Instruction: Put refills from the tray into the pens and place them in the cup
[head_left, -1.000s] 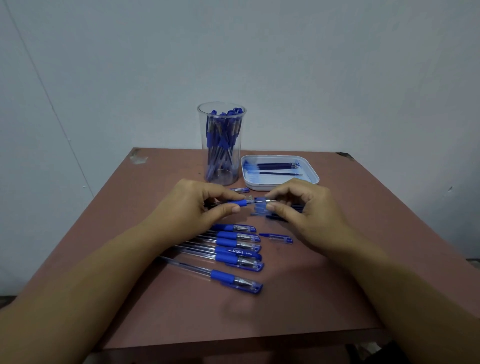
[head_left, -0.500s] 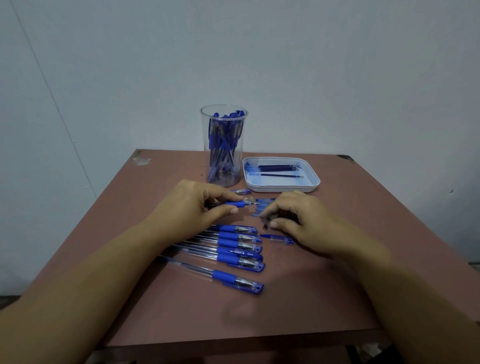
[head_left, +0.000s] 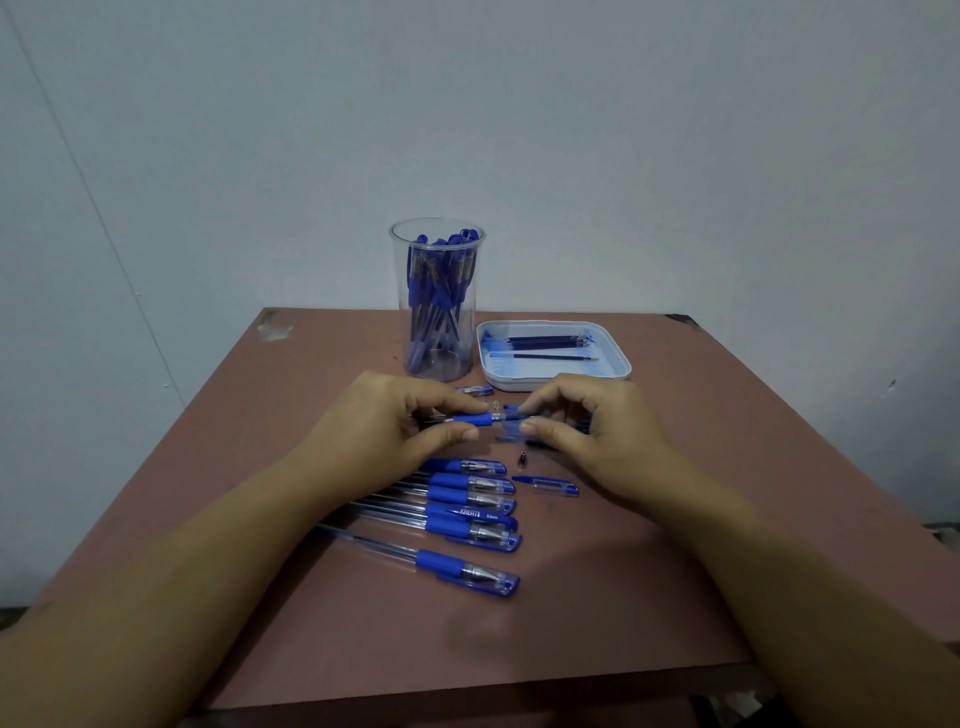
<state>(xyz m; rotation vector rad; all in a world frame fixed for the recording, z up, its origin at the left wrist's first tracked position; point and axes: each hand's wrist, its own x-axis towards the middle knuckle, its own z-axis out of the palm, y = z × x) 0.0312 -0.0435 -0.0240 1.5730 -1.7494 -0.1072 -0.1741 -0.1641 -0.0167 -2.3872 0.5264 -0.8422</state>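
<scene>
A: What did the left hand hold?

B: It held a pen. The thumb and fingers were curled round it, right by its blue rubber part. The pen lay sideways between the two hands.

A: And the right hand?

B: Its thumb and first finger pinched a small blue piece at the pen's pointy end. I could not tell what the piece was. It was too small.

A: Were the hands close?

B: Yes, very close, over the middle of the table.

A: What lay near them?

B: A tiny dark bit lay on the table just below the right thumb. A loose cap lay near it, beside the right wrist. Another cap peeked out behind the left hand.

A: Where were the other pens?

B: A row of pens lay side by side by the left wrist. Their caps were on and pointed right. One last pen lay a bit apart from the row, nearer the person.

A: Where were the refills?

B: The dark refills lay in the white tray at the back, just behind the right hand.

A: And the cup?

B: The clear cup stood upright just left of the tray. It was full of standing blue pens.
</scene>
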